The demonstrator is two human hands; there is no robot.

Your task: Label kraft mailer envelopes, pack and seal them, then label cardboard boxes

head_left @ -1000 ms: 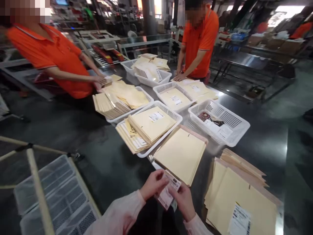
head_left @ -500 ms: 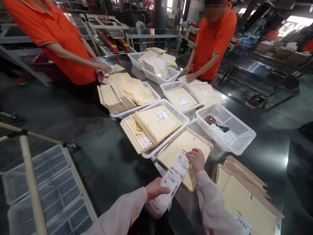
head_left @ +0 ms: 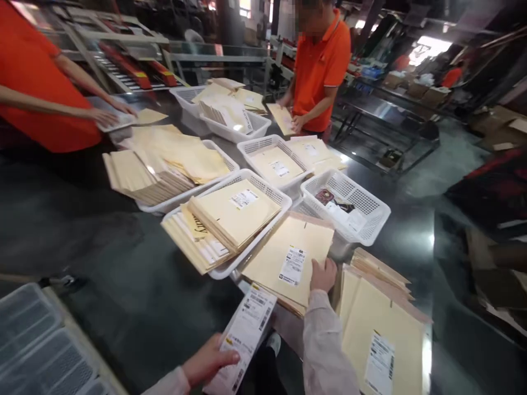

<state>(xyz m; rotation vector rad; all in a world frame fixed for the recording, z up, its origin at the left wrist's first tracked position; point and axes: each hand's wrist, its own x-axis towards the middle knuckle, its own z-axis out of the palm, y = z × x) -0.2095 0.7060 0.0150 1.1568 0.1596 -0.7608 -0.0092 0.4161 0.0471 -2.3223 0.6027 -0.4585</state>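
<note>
My left hand (head_left: 209, 359) is closed around a strip of printed shipping labels (head_left: 249, 323), thumb on top, low in front of me. On the table's near edge lies a stack of cream padded envelopes (head_left: 263, 252). A white label (head_left: 293, 265) sits on the top envelope, slightly tilted. My right hand (head_left: 323, 275) is at the right edge of that envelope, its fingers bent over the edge and partly hidden. To the right, another pile of envelopes (head_left: 382, 312) has a label (head_left: 380, 362) on its top one.
White baskets of envelopes stand beyond, the nearest basket (head_left: 284, 200) beside my stack. A white basket (head_left: 376, 219) at right holds a few small items. Two co-workers in orange shirts (head_left: 317, 66) handle envelopes across the table. Plastic crates (head_left: 45, 351) are at lower left.
A label now lies on the top envelope of the stack. My right hand has left the label strip and moved to the envelope's right edge. My left hand, with the strip, is lower.
</note>
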